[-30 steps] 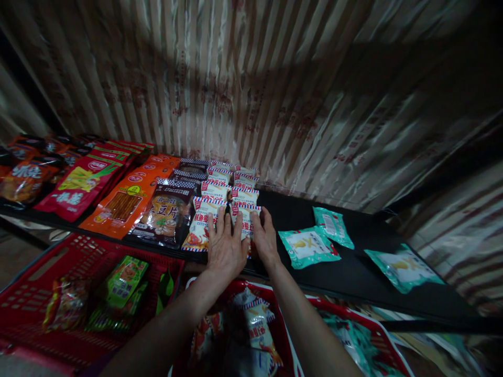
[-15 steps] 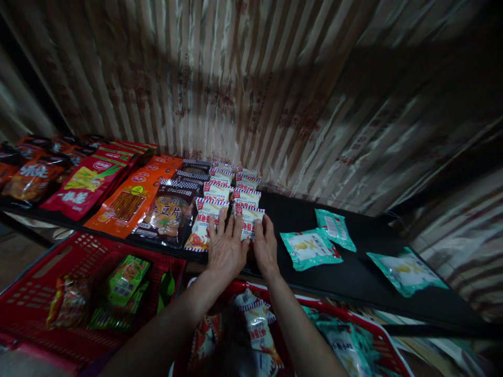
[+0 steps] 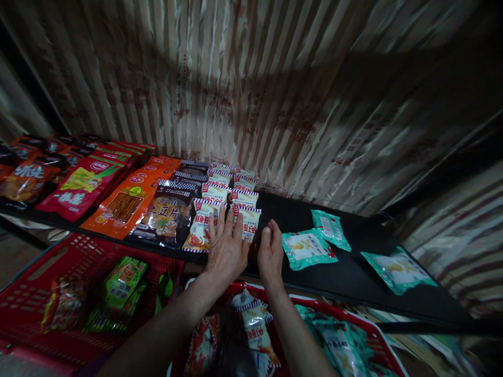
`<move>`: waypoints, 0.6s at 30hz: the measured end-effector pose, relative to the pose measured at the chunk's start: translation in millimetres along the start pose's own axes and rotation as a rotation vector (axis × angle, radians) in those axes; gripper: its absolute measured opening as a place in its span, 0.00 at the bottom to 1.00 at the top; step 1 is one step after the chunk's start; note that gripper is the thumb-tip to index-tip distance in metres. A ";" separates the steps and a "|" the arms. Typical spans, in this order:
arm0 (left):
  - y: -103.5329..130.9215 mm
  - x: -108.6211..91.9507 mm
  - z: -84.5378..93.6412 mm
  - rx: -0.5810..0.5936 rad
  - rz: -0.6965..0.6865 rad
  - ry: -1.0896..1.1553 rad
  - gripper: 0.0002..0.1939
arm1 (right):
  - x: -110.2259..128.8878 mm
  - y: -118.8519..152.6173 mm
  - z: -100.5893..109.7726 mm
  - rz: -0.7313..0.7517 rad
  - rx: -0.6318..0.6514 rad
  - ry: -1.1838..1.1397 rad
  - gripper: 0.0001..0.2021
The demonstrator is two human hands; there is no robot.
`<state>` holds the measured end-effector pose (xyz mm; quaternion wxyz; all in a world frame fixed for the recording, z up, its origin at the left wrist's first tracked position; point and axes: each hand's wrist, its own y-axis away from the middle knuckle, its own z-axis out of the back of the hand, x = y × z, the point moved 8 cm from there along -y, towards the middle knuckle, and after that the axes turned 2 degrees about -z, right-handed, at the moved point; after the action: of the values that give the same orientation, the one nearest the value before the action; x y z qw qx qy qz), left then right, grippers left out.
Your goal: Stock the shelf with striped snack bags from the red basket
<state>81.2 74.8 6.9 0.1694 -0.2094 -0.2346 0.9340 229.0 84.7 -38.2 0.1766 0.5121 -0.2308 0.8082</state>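
Note:
My left hand (image 3: pixel 228 250) lies with spread fingers over the front ends of two white snack bags with red lettering, the left bag (image 3: pixel 198 228) and the right bag (image 3: pixel 250 222). These stand at the front of two rows of matching bags (image 3: pixel 244 197) on the black shelf (image 3: pixel 298 209). Just right of the rows, my right hand (image 3: pixel 271 259) is empty, its fingers loosely bent and apart from the bags. Parts of the two front bags are hidden behind my left hand.
Dark potato-slice bags (image 3: pixel 167 212), orange bags (image 3: pixel 128 204) and red bags (image 3: pixel 84 183) fill the shelf's left. Teal bags (image 3: pixel 308 248) lie loosely on its right. Below are a red basket (image 3: pixel 27 293) with green packets (image 3: pixel 126 280) and another basket (image 3: pixel 377 335) holding white and teal bags.
My right hand has come away from the right front bag and shifted slightly right. My left hand stays on the bags. The view has shifted a little.

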 end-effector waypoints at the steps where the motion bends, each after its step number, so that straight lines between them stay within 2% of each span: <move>1: -0.2 -2.5 4.3 -0.008 -0.008 0.021 0.26 | 0.7 4.9 4.9 0.008 -0.014 -0.006 0.31; 6: 6.4 -18.2 25.0 -0.039 -0.070 0.178 0.19 | 1.6 30.1 25.0 0.029 -0.044 -0.025 0.31; 10: 23.1 -25.9 33.8 -0.001 -0.083 0.316 0.18 | 4.8 47.4 26.2 0.017 0.039 0.016 0.32; 14: 52.1 -22.5 35.4 0.087 -0.021 0.365 0.19 | 9.9 71.0 22.2 0.021 0.100 0.031 0.30; 18: 92.0 -16.1 40.9 0.140 0.070 0.363 0.19 | 11.3 109.5 18.9 0.070 0.134 0.046 0.25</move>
<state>55.7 -23.5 -2.2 0.1906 -0.3701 -0.1274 0.9003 181.3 -16.2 -41.9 0.1187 0.4958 -0.1896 0.8391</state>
